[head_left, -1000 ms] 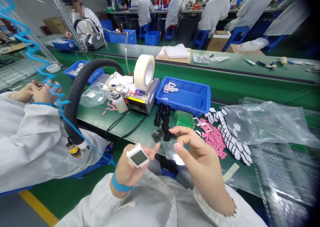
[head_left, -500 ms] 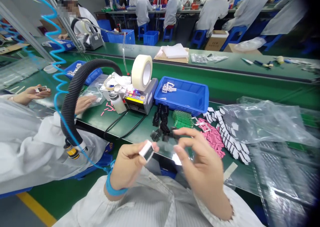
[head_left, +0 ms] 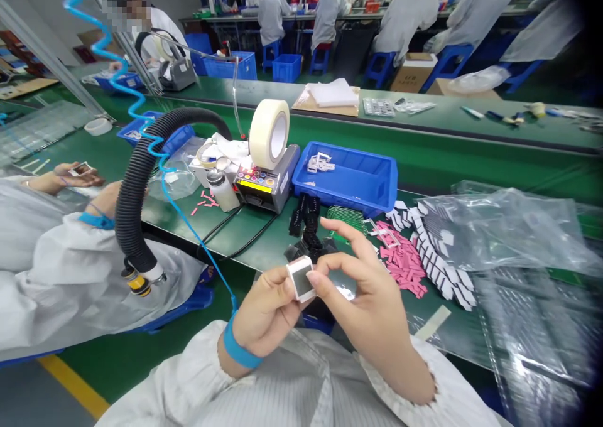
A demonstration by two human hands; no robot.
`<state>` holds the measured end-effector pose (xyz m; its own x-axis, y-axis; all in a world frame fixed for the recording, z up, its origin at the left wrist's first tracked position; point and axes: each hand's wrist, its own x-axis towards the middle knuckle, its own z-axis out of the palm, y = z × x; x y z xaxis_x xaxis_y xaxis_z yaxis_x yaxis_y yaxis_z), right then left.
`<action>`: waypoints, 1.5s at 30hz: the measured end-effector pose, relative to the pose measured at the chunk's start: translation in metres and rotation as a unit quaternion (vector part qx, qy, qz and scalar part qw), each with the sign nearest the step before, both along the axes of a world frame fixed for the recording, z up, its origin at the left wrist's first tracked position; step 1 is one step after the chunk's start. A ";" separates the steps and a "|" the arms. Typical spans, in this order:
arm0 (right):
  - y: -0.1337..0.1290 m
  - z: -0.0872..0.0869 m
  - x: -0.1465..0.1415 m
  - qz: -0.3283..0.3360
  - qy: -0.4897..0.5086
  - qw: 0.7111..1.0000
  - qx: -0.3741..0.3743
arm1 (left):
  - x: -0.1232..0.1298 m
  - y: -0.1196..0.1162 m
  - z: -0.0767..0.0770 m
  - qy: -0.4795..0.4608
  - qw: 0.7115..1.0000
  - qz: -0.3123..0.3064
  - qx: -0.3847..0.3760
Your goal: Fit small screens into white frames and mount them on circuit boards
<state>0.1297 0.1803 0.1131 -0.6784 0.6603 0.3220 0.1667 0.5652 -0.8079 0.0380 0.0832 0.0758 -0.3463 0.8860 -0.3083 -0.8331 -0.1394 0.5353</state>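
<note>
My left hand [head_left: 271, 311] pinches a small white frame with a dark grey panel [head_left: 302, 281] in it, held up in front of my chest. My right hand [head_left: 365, 289] closes thumb and a finger on the frame's right edge, while its index finger stretches upward. Beyond the hands lie black parts [head_left: 311, 223] in rows and a stack of green boards [head_left: 345, 221]. To their right are a heap of pink strips [head_left: 406, 264] and rows of white rectangular pieces [head_left: 440, 267]. A loose white frame [head_left: 384, 233] rests against the pink heap.
A blue tray [head_left: 351, 191] holds a few white frames. Left of it stand a tape dispenser [head_left: 268, 176] and a pump bottle [head_left: 223, 191]. A black hose [head_left: 129, 194] and coiled blue cord hang at left, beside a co-worker's sleeve [head_left: 61, 270]. Plastic bags [head_left: 509, 226] cover the right.
My left hand has moved right and turned the frame's dark panel more toward me. My right hand has come in from apart to grip its edge. The co-worker's nearer hand has drawn back.
</note>
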 end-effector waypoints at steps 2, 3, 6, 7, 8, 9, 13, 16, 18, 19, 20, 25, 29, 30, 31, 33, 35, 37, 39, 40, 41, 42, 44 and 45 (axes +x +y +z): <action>0.000 0.000 0.001 -0.008 -0.003 1.000 0.010 | -0.001 0.000 0.001 -0.006 1.000 0.001 0.003; -0.001 0.000 0.001 -0.011 -0.004 1.000 0.014 | -0.001 0.000 0.002 -0.009 1.000 0.002 0.005; -0.003 0.001 0.002 -0.007 0.001 1.000 -0.008 | 0.000 0.001 0.002 -0.014 1.000 0.016 0.011; -0.004 0.002 0.003 0.005 0.009 0.999 -0.030 | 0.000 0.001 0.001 -0.015 1.000 0.022 0.009; -0.004 0.002 0.003 0.023 0.022 0.998 -0.057 | 0.000 0.001 0.001 -0.016 1.000 0.026 0.005; -0.005 0.003 0.003 0.044 0.034 0.995 -0.082 | 0.000 0.000 0.000 -0.017 0.999 0.027 0.000; -0.005 0.005 0.003 0.063 0.030 0.995 -0.077 | 0.000 -0.001 -0.003 -0.013 1.000 0.017 -0.005; -0.005 0.003 0.001 0.018 0.000 1.000 -0.005 | 0.000 -0.002 -0.004 -0.015 1.000 0.007 0.011; -0.005 0.000 -0.001 -0.002 -0.007 0.999 0.034 | 0.001 -0.001 -0.004 -0.024 1.000 0.003 0.019; -0.005 0.000 -0.001 -0.007 -0.009 0.999 0.049 | 0.001 -0.001 -0.003 -0.027 0.999 0.002 0.022; -0.005 -0.001 -0.001 -0.011 -0.010 0.998 0.061 | 0.001 -0.001 -0.003 -0.030 0.999 0.002 0.022; -0.005 -0.002 -0.001 -0.010 -0.007 0.996 0.091 | 0.001 -0.003 0.000 -0.038 0.999 0.003 0.024; -0.005 -0.006 -0.003 -0.020 -0.006 0.992 0.125 | 0.000 -0.002 -0.003 -0.050 0.998 0.000 0.027; -0.005 -0.008 -0.004 -0.023 -0.005 0.991 0.135 | 0.000 -0.002 -0.004 -0.053 0.998 0.001 0.025; -0.005 -0.010 -0.006 -0.026 -0.006 0.989 0.145 | 0.001 -0.002 -0.005 -0.056 0.998 0.004 0.022; -0.005 -0.014 -0.009 -0.039 -0.008 0.986 0.161 | 0.001 0.000 -0.007 -0.063 0.998 0.018 0.011; -0.007 -0.020 -0.012 -0.066 0.003 0.979 0.193 | 0.000 0.001 -0.007 -0.075 0.996 0.038 0.000; -0.009 -0.025 -0.012 -0.067 0.020 0.962 0.262 | -0.002 0.002 -0.006 -0.093 0.994 0.051 -0.012; -0.012 -0.031 -0.011 0.003 -0.007 0.939 0.343 | -0.004 0.001 -0.006 -0.108 0.992 0.051 -0.042; -0.013 -0.034 -0.009 0.052 -0.039 0.926 0.372 | -0.005 0.001 -0.006 -0.108 0.991 0.052 -0.062; -0.014 -0.038 -0.006 0.101 -0.076 0.913 0.387 | -0.006 0.000 -0.007 -0.101 0.990 0.055 -0.081; -0.014 -0.041 -0.004 0.139 -0.110 0.904 0.390 | -0.007 -0.001 -0.010 -0.089 0.990 0.059 -0.095; -0.012 -0.048 0.002 0.180 -0.149 0.898 0.373 | -0.009 -0.005 -0.017 -0.052 0.990 0.070 -0.107; -0.011 -0.051 0.005 0.193 -0.154 0.901 0.358 | -0.010 -0.007 -0.022 -0.032 0.991 0.070 -0.108</action>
